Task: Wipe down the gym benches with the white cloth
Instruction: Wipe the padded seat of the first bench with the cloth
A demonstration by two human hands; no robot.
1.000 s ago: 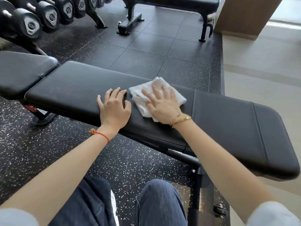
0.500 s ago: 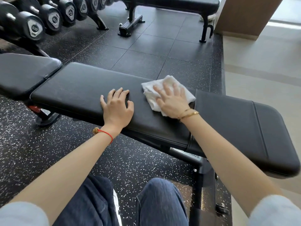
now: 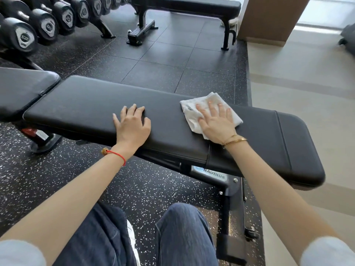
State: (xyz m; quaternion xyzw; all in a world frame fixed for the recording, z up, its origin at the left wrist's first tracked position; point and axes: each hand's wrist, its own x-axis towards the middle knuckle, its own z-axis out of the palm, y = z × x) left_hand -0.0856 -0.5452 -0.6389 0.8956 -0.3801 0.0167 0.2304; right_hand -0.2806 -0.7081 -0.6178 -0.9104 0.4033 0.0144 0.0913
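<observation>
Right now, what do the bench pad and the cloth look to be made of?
The bench pad looks like black vinyl or faux leather: smooth, a soft sheen, stitched seams. The white cloth under the right hand looks like woven cotton or a thick paper towel: matte, crumpled folds.

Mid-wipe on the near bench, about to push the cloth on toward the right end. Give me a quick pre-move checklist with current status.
1. White cloth flat under the right hand: ok.
2. Left hand bracing on the bench pad, away from the cloth: ok.
3. Pad's right end free of objects: ok.
4. Seam between pad sections just ahead, could snag the cloth: cannot tell.
5. Cloth still clean or damp enough: cannot tell.
</observation>
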